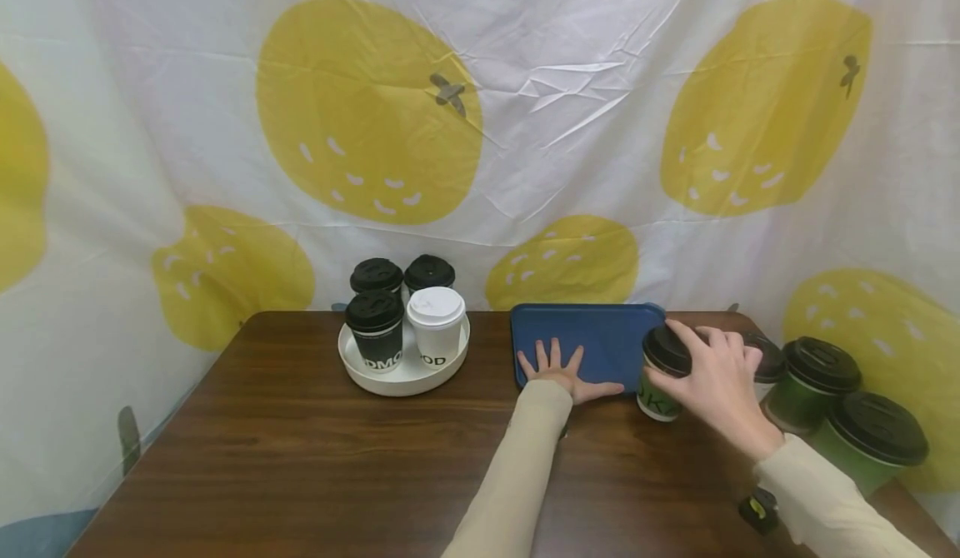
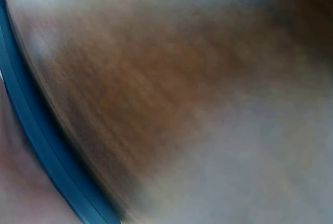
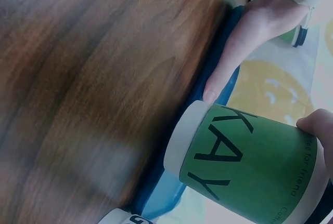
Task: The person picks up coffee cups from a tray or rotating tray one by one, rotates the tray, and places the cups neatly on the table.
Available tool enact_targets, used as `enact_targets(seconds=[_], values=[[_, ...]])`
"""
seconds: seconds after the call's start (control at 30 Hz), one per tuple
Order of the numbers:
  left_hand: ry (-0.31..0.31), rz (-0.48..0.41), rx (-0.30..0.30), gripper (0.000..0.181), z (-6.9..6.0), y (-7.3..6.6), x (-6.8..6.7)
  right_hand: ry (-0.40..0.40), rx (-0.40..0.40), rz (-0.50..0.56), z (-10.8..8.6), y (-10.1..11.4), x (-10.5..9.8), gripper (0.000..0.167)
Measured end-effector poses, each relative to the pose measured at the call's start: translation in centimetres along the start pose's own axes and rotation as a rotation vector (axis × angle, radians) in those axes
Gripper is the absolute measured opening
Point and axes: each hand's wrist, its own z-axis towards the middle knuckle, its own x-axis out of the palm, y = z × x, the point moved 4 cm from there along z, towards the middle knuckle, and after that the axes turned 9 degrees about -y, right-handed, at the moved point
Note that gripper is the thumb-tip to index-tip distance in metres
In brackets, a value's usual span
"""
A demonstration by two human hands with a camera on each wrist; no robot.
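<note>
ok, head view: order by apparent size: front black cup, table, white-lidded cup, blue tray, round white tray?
1. table
2. blue tray, partly covered
3. round white tray
4. white-lidded cup and front black cup: look alike, not ranked

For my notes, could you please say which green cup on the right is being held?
The cup nearest the blue tray, in the right hand; the other two stand farther right.
</note>
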Motion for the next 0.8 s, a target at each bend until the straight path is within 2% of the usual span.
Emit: enact_targets(seconds=[0.23, 0.5, 0.8], values=[[0.010, 0.006, -0.003, 0.110, 0.1, 0.0, 0.2, -0.026, 0.001, 0.009, -0.6, -0.1, -0.5, 0.075], [0.009, 0.005, 0.001, 0.110, 0.1, 0.0, 0.2, 0.017, 0.047, -0.006, -1.5, -0.8, -1.3, 0.076], [0.013, -0.008, -0.003, 0.109, -0.1, -0.1, -0.1, 0.005, 0.056, -0.005, -2.4, -1.5, -2.3, 0.076]])
